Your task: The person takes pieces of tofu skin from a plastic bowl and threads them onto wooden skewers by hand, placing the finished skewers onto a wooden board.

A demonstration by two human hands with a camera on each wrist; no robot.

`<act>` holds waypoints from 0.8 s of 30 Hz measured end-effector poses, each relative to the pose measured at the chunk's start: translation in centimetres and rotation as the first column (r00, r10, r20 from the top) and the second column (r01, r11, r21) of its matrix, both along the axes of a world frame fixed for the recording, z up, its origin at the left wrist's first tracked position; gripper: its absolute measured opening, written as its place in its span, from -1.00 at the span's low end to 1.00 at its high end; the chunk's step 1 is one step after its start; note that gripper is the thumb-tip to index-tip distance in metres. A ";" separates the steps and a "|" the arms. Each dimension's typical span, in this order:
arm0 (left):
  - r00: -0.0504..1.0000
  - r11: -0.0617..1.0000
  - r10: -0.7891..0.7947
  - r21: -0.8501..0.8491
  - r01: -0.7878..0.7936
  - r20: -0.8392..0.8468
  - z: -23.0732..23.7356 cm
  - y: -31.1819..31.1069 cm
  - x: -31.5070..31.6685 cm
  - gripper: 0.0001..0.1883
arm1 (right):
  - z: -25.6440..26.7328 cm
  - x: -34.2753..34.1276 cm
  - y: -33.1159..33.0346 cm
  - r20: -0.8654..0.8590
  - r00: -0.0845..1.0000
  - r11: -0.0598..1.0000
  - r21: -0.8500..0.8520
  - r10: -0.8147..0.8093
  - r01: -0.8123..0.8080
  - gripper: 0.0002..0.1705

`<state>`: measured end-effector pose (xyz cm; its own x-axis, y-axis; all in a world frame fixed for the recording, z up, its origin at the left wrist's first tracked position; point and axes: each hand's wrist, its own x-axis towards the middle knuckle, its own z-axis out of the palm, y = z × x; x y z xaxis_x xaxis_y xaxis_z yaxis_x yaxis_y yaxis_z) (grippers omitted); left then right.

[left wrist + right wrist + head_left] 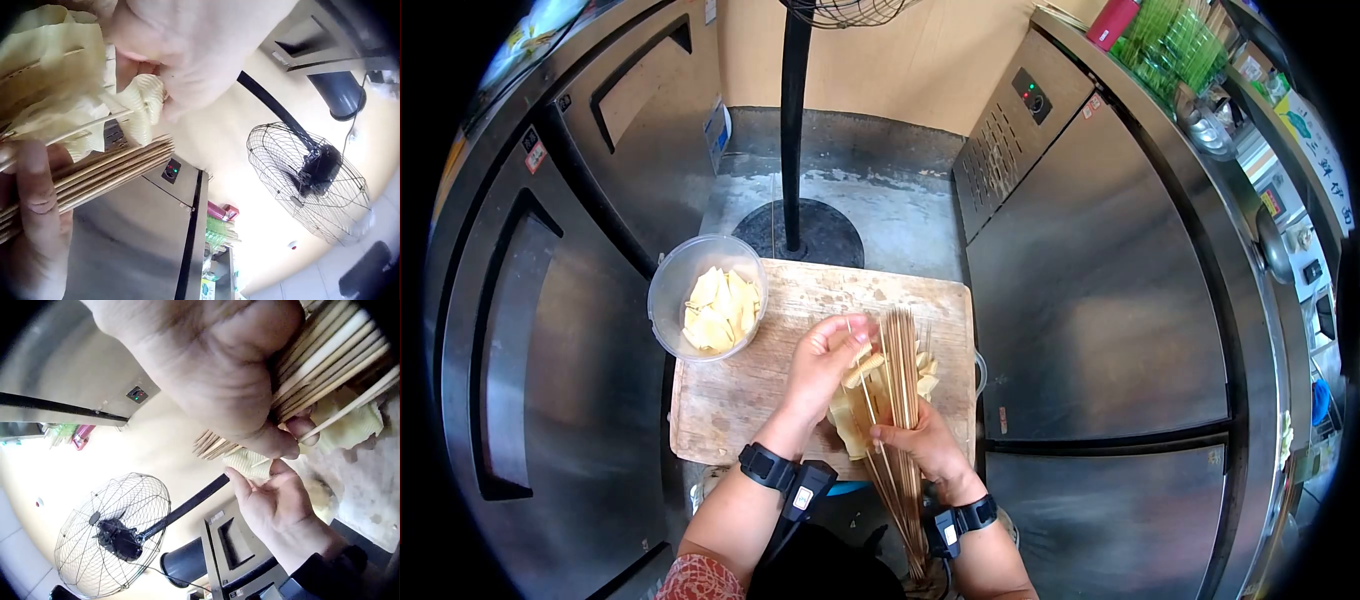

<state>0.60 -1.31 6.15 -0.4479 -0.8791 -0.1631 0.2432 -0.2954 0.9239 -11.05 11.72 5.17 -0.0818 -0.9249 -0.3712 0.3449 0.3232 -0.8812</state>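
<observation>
My right hand grips a thick bundle of bamboo skewers over the board. One skewer stands apart from the bundle, between the right thumb and a finger. With fingertips and thumb, my left hand pinches a folded, pale yellow ridged slice at the upper end of that single skewer. The skewer's tip runs into the fold in the right wrist view. Beneath the hands, more pale yellow slices lie on the wooden cutting board, partly hidden by the bundle.
A clear plastic tub with pale yellow pieces stands at the board's left edge. Behind the board rises a fan's black pole on a round base. Steel cabinets flank both sides.
</observation>
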 end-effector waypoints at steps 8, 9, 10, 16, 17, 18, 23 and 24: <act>0.959 0.993 0.114 0.038 -0.108 -0.259 -0.8 -1.0 0.4 -0.69 | -0.1 0.2 0.0 -0.011 1.000 0.999 0.031 0.019 -0.018 -0.45; 0.958 0.994 0.112 0.024 -0.109 -0.264 -0.8 -1.1 0.4 -0.71 | -0.1 0.2 0.0 -0.010 1.000 0.999 0.036 0.021 -0.021 -0.45; 0.969 0.996 0.090 0.013 -0.090 -0.230 -0.8 -1.1 0.5 -0.73 | -0.1 0.2 0.0 0.000 1.000 0.999 0.029 0.023 -0.023 -0.45; 0.983 0.996 0.063 0.077 -0.050 -0.172 -0.7 -0.4 0.4 -0.79 | 0.0 0.2 0.0 0.020 1.000 1.000 0.004 -0.011 0.011 -0.47; 0.985 0.998 0.046 0.053 -0.038 -0.166 -1.0 -0.2 0.3 -0.79 | -0.1 0.2 0.0 0.018 1.000 1.000 0.007 -0.023 0.022 -0.47; 0.987 0.999 0.029 0.029 -0.025 -0.159 -1.1 -0.1 0.1 -0.79 | -0.2 0.3 0.0 0.017 0.999 0.999 0.011 -0.034 0.034 -0.47; 0.990 0.990 0.120 -0.071 -0.125 -0.073 -1.0 -0.3 0.3 -0.82 | 0.0 0.1 0.1 0.003 1.000 1.000 0.010 0.002 -0.002 -0.47; 0.982 0.975 0.174 -0.128 -0.182 -0.071 -0.9 -0.6 0.3 -0.82 | 0.0 0.1 0.1 -0.010 1.000 1.000 0.014 0.009 -0.009 -0.46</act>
<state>0.87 -1.88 5.21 -0.2876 -0.9576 -0.0171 0.3360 -0.1176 0.9345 -10.97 11.78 5.17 -0.0770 -0.9204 -0.3834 0.3328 0.3388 -0.8801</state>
